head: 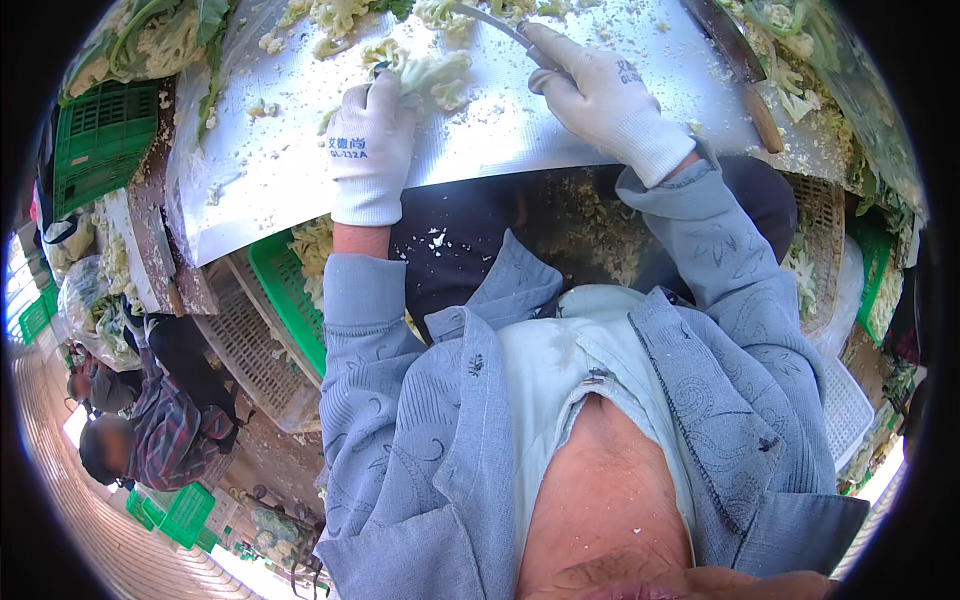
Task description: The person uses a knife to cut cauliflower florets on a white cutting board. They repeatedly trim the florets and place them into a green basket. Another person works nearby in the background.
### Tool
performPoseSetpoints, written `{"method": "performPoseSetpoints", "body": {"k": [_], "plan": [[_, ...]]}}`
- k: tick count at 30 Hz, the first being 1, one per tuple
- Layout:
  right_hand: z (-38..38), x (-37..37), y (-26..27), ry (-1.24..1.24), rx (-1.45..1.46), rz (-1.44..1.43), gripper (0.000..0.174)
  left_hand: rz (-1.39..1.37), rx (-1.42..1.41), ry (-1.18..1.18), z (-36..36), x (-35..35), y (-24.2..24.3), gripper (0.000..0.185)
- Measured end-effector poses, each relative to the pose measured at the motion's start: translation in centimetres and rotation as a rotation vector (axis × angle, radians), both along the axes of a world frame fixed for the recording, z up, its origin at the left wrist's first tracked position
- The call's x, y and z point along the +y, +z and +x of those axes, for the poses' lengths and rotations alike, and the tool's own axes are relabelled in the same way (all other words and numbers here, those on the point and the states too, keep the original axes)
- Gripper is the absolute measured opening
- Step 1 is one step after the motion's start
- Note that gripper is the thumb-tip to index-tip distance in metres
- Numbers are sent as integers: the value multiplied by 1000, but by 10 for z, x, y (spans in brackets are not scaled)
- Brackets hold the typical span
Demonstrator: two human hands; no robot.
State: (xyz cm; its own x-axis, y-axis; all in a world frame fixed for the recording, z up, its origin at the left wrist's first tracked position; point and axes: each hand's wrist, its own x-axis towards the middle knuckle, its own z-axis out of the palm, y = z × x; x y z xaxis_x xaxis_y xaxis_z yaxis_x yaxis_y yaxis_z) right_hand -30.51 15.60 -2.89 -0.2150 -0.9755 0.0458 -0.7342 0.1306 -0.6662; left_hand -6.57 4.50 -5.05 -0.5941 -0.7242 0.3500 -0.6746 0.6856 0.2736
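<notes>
My left hand [373, 139], in a white knit glove bearing print, is closed around a pale cauliflower piece [435, 77] just above the metal work surface [285, 180]. Something dark shows at the tip of one finger. In my right hand [600, 94], gloved alike, is a knife [496, 28] with a narrow curved blade. Its blade points up and left, over cauliflower florets [442, 13] at the far edge of the view. My right fingers hide most of the handle. Small white crumbs and loose florets lie scattered around both hands.
A broad-bladed knife [731, 45] with a wooden handle lies at the right. Leafy cauliflower heads [161, 49] are piled at the upper left. Green crates [105, 142] and a pale plastic basket [259, 352] stand beside the surface. Another person [161, 435] sits at the lower left.
</notes>
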Motion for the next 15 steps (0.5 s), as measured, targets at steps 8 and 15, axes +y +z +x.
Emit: {"method": "performPoseSetpoints", "body": {"k": [8,15], "plan": [[38,23,7,97,-209,50,48,-6,58,-1,0,4,1,30],[61,13,-19,53,-174,0,51,63,93,147,-5,5,0,34]]}}
